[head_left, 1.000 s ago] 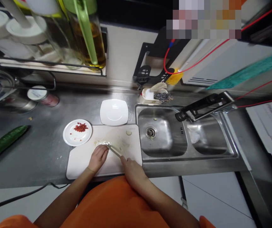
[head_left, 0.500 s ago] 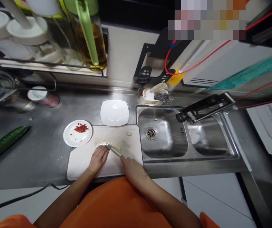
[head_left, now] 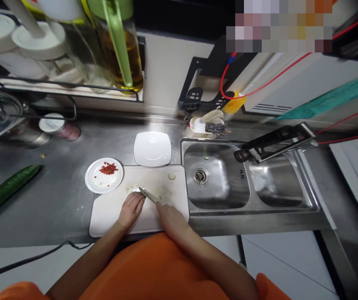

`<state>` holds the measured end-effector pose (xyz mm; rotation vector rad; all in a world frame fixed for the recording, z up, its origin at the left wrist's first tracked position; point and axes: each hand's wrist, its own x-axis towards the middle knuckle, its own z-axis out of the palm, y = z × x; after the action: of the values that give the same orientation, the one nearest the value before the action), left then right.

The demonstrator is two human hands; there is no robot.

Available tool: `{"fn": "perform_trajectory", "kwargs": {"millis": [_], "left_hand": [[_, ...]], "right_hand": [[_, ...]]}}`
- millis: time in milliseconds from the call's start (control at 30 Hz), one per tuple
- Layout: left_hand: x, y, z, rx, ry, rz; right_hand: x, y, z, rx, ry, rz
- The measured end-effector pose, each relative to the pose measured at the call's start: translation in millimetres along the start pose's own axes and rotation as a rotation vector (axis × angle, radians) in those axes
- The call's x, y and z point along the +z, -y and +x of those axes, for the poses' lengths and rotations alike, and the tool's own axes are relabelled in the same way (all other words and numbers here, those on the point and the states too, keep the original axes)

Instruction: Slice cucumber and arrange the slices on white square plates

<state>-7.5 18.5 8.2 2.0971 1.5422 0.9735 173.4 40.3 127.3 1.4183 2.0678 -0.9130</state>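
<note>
My right hand (head_left: 172,220) is wrapped round the handle of a kitchen knife (head_left: 148,194), whose blade angles up and left over the white cutting board (head_left: 110,218). Close by the blade, my left hand (head_left: 131,209) presses down with its fingers together and curled. What lies under those fingertips is hidden. Small pale, wet-looking bits (head_left: 131,189) are scattered just beyond them. A thin round cucumber slice (head_left: 172,176) lies at the board's upper right.
A round plate (head_left: 102,185) with chopped red pieces (head_left: 108,168) overlaps the board's upper left corner. Behind the board sits a white square plate (head_left: 152,148). A whole cucumber (head_left: 8,187) lies far left. To the right is a steel sink (head_left: 219,200) with a black faucet (head_left: 260,146).
The knife and my right hand have shifted slightly left against the board. My left hand stays in nearly the same place on it. The whole view has moved a little.
</note>
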Motion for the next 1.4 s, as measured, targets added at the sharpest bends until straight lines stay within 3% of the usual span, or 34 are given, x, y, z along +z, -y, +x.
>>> {"fn": "perform_trajectory", "kwargs": {"millis": [333,733,1400], "left_hand": [[-0.8,0.9,-1.0,-0.01,0.014,0.014],[0.0,1.9,-3.1,-0.009,0.003,0.026],[-0.3,0.8,-2.3,-0.007,-0.008,0.017]], "right_hand": [[16.1,-3.3,6.4,0.018,-0.035,0.017],[0.1,-10.2,-30.6,0.032,-0.008,0.019],[-5.3,-7.5,-28.5,0.035,0.021,0.06]]}}
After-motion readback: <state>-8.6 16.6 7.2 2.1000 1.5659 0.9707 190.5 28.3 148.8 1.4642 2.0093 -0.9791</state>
